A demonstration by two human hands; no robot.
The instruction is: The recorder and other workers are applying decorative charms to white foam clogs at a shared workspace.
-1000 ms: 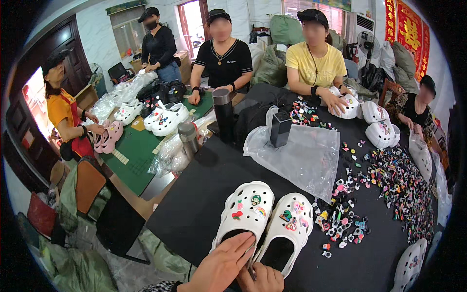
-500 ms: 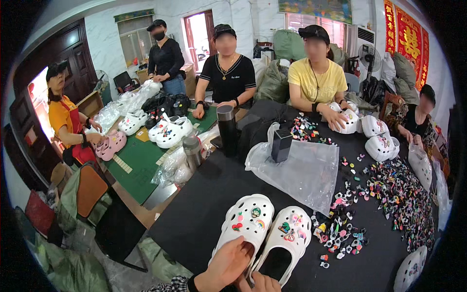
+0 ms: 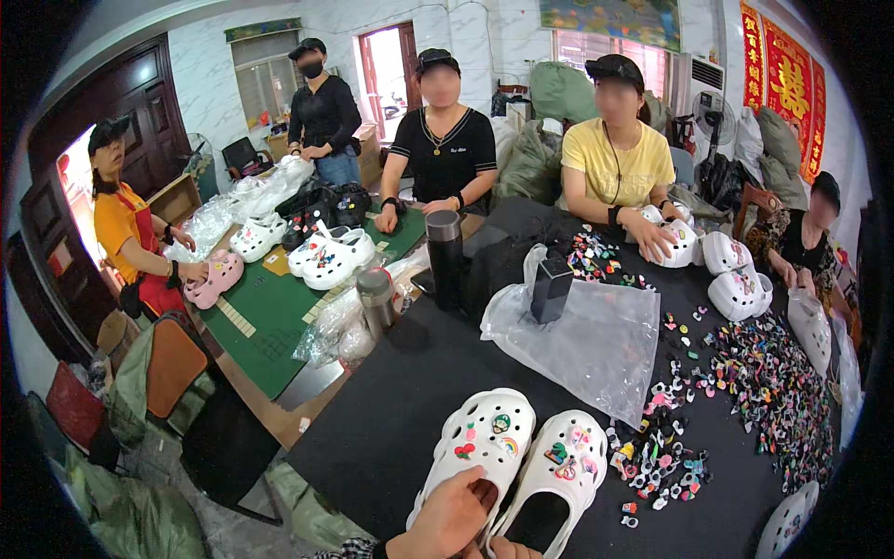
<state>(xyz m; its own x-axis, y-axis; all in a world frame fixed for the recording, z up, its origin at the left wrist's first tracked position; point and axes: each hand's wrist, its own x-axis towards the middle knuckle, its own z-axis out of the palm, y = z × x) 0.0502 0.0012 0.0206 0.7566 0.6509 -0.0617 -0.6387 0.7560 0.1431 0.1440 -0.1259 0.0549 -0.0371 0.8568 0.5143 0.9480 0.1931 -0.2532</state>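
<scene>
1. left hand point(image 3: 452, 517) comes in from the lower edge, fingers curled over the heel opening of the left white clog point(image 3: 480, 447), gripping its back rim.
2. right hand point(image 3: 507, 550) only shows as a sliver at the bottom edge, just beside the heel of the right white clog point(image 3: 559, 470); cannot tell if it is open or closed.
3. both clogs lie side by side just ahead of the hands, toes pointing away, touching or nearly so, each with a few small coloured charms pushed into the top holes.
4. risk: the grip is on the heel rim only, so a pull would likely tilt or drag the clog and bump its neighbour.
5. risk: the pile of loose charms point(image 3: 666, 461) sits just right of the right clog; a sideways sweep of the shoe or wrist could scatter pieces across the cloth or off the near edge.
6. risk: charms already fitted could pop out if the soft upper gets squeezed or flexed.
7. risk: the clear plastic bag point(image 3: 587, 340) lies ahead of the clogs with a dark box on it; pushing shoes forward could ruck it up.
8. surface: desk point(image 3: 391, 410) covered in black cloth, more charms spread far right, a tall dark flask point(image 3: 445, 256) and a steel cup further ahead to the left.
9. room: a green mat desk further left with more white and pink clogs, several seated and standing people working, stuffed sacks behind, white tiled walls, dark wooden door, red hangings on the far right.
</scene>
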